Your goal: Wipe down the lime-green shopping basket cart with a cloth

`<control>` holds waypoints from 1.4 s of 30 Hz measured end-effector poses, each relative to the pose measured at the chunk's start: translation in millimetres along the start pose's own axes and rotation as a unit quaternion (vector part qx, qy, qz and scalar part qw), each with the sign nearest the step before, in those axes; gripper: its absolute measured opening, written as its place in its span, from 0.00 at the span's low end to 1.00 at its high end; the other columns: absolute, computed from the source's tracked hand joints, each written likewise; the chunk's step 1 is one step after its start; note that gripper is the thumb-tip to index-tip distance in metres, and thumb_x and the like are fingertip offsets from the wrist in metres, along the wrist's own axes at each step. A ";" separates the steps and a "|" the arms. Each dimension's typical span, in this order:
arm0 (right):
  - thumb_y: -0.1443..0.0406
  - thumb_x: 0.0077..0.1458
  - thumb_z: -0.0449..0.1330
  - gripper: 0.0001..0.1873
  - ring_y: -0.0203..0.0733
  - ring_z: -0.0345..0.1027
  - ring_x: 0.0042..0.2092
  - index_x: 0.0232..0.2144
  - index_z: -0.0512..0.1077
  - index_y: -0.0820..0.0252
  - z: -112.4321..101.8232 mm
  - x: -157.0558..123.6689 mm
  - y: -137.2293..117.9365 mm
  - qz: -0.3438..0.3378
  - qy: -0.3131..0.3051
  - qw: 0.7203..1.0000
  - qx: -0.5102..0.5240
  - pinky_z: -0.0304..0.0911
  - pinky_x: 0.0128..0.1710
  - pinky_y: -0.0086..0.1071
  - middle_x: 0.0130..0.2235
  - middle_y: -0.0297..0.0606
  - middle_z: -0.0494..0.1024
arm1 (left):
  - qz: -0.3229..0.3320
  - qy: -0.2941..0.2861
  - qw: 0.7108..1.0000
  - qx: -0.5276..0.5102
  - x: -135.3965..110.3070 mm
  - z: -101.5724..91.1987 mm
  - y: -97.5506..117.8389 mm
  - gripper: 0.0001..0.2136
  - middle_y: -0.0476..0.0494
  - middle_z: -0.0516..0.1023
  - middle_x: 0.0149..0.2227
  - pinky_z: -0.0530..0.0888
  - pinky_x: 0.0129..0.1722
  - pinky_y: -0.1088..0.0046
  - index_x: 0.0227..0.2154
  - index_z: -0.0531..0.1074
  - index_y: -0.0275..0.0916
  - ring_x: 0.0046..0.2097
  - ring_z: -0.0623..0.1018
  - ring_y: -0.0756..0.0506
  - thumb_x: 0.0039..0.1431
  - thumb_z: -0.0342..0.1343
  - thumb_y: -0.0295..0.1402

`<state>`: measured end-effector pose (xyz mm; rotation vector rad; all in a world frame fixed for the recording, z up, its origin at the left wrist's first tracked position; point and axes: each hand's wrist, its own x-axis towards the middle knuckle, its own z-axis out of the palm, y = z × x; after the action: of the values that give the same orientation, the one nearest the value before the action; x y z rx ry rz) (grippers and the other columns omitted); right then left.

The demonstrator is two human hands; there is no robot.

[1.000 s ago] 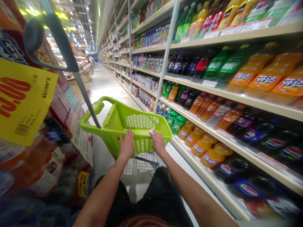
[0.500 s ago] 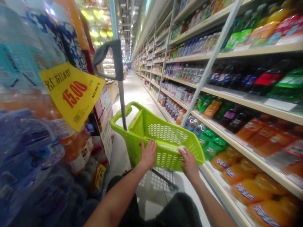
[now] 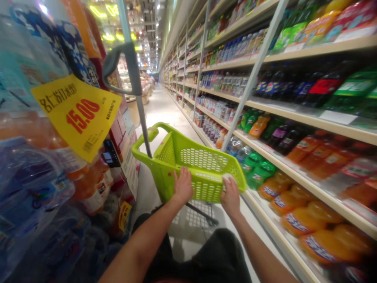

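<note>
A lime green plastic shopping basket [image 3: 165,151] on wheels stands in the aisle in front of me, its grey pull handle [image 3: 134,82] raised upright at its far left. My left hand [image 3: 182,186] grips the near rim of the basket with fingers curled over the edge. My right hand [image 3: 230,195] grips the same rim farther right, fingers wrapped over it. The basket looks empty inside.
Long shelves [image 3: 294,118] of soft drink bottles run along the right. On the left are stacked packs of bottled drinks [image 3: 35,181] with a yellow price sign [image 3: 76,116] reading 15.00. The tiled aisle floor [image 3: 165,108] stretches ahead.
My view swung left then steadied; the basket shifted slightly left and nearer the drink stack. Both hands stayed gripping the near rim.
</note>
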<state>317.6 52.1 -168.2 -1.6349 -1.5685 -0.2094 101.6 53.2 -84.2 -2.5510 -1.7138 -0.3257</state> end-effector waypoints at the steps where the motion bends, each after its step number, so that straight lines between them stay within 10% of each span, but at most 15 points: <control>1: 0.73 0.43 0.46 0.30 0.50 0.51 0.59 0.51 0.62 0.65 3.7 1.8 -14.4 0.011 0.003 1.000 0.014 0.52 0.57 0.51 0.56 0.49 0.62 | 0.009 0.003 1.000 -0.003 -0.3 1.0 4.7 0.29 0.34 0.46 0.64 0.44 0.60 0.45 0.58 0.53 0.28 0.65 0.45 0.39 0.52 0.45 0.29; 11: 0.68 0.53 0.43 0.32 0.42 0.59 0.57 0.61 0.46 0.67 -4.8 12.9 -46.1 0.059 -0.041 0.978 0.198 0.58 0.54 0.40 0.58 0.49 0.62 | 0.159 0.005 0.987 -0.038 22.7 8.4 60.2 0.24 0.40 0.54 0.63 0.46 0.60 0.47 0.61 0.48 0.38 0.63 0.52 0.44 0.61 0.37 0.30; 20: 0.73 0.48 0.44 0.29 0.48 0.54 0.59 0.55 0.60 0.68 -8.2 7.2 -17.0 0.074 -0.066 0.994 0.039 0.52 0.57 0.47 0.55 0.47 0.67 | 0.171 0.044 0.984 -0.013 41.6 27.7 82.0 0.20 0.38 0.60 0.60 0.46 0.59 0.44 0.56 0.58 0.38 0.62 0.56 0.41 0.62 0.37 0.31; 32: 0.73 0.50 0.46 0.27 0.49 0.53 0.60 0.53 0.62 0.62 -20.5 1.7 -45.1 0.018 -0.128 0.990 -0.058 0.41 0.57 0.56 0.57 0.46 0.64 | 0.154 0.076 0.985 0.005 33.9 13.8 26.6 0.16 0.42 0.67 0.55 0.40 0.60 0.45 0.51 0.63 0.44 0.59 0.62 0.44 0.63 0.39 0.29; 42: 0.73 0.49 0.47 0.25 0.48 0.56 0.57 0.51 0.64 0.64 -12.2 3.5 -60.9 0.003 -0.133 0.988 -0.076 0.41 0.58 0.54 0.55 0.48 0.66 | 0.147 0.069 0.986 0.031 43.2 11.0 31.3 0.11 0.44 0.74 0.42 0.44 0.60 0.47 0.42 0.68 0.42 0.49 0.70 0.44 0.62 0.42 0.30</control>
<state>269.5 38.6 -131.3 -1.8470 -1.7829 -0.1138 147.7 82.2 -83.9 -2.6159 -1.2594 -0.4126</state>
